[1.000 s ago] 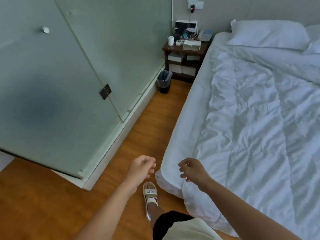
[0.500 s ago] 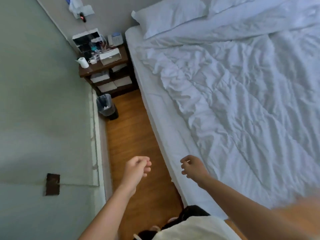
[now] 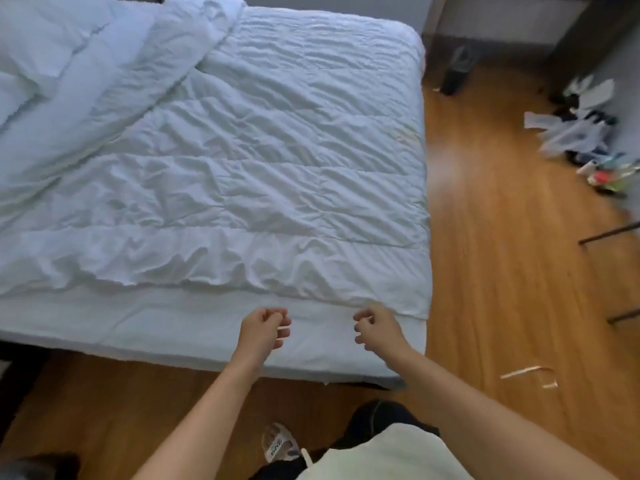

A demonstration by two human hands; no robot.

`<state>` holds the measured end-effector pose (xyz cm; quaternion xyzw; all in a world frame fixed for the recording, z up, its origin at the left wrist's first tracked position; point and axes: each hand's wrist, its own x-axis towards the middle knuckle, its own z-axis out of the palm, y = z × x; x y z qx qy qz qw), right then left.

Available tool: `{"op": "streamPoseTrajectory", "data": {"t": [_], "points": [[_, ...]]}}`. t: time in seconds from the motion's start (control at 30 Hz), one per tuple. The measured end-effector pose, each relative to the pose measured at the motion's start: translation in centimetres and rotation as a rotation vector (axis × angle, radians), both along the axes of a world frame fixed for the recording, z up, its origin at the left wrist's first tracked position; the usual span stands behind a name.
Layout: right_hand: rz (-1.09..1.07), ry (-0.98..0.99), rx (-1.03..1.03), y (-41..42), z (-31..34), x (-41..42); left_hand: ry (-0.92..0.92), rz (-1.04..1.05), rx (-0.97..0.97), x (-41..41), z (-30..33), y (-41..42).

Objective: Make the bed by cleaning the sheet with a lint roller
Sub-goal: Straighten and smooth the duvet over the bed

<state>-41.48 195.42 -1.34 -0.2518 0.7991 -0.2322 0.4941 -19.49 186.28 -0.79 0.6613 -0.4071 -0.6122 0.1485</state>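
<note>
A white, wrinkled duvet (image 3: 242,168) covers the bed, and a strip of white sheet (image 3: 138,323) shows along the near edge. My left hand (image 3: 263,329) hovers over that edge with its fingers loosely curled and nothing in it. My right hand (image 3: 377,329) hangs beside it near the duvet's hem, also loosely curled and holding nothing. The duvet is bunched up at the far left (image 3: 69,46). No lint roller is in view.
Wooden floor runs along the bed's right side and in front of it. A dark bin (image 3: 457,69) stands past the far corner. A pile of clutter (image 3: 581,133) lies at the right wall, paper scraps (image 3: 530,372) on the floor, and dark furniture legs (image 3: 609,233) at the right.
The view has swung from the bedside aisle and nightstand round to face the bed's side squarely. Both hands stay out in front, loosely curled and holding nothing.
</note>
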Motion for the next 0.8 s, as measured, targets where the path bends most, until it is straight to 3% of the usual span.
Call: {"op": "streamPoseTrajectory", "data": {"t": [0.1,0.23,0.37,0.43,0.5,0.57,0.63,0.8], "points": [[-0.274,-0.081,0.062,3.2,-0.8,0.8,0.0,-0.157,0.048,-1.1,-0.9,-2.3],[-0.63,-0.198,0.081,5.8,-2.8,0.8,-0.027,-0.203,0.172,-3.6,-3.3,-5.6],[-0.751,-0.141,0.087,4.6,-6.6,-1.4,-0.2,-0.492,-0.016,-6.2,-6.1,-8.2],[-0.606,-0.026,0.083,2.9,-8.8,-3.4,-0.323,-0.746,-0.215,-7.5,-7.7,-10.0],[-0.317,0.17,0.105,0.9,-11.6,-5.7,-0.422,-0.993,-0.391,-8.9,-9.8,-11.7],[0.001,0.388,0.192,-1.2,-14.4,-7.7,-0.576,-1.235,-0.511,-10.4,-12.6,-13.4],[0.169,0.499,0.241,-3.4,-16.5,-9.5,-0.751,-1.434,-0.562,-11.7,-15.2,-14.6],[0.314,0.586,0.209,-6.9,-21.4,-13.3,-0.873,-1.563,-0.712,-13.4,-21.1,-16.9]]}}
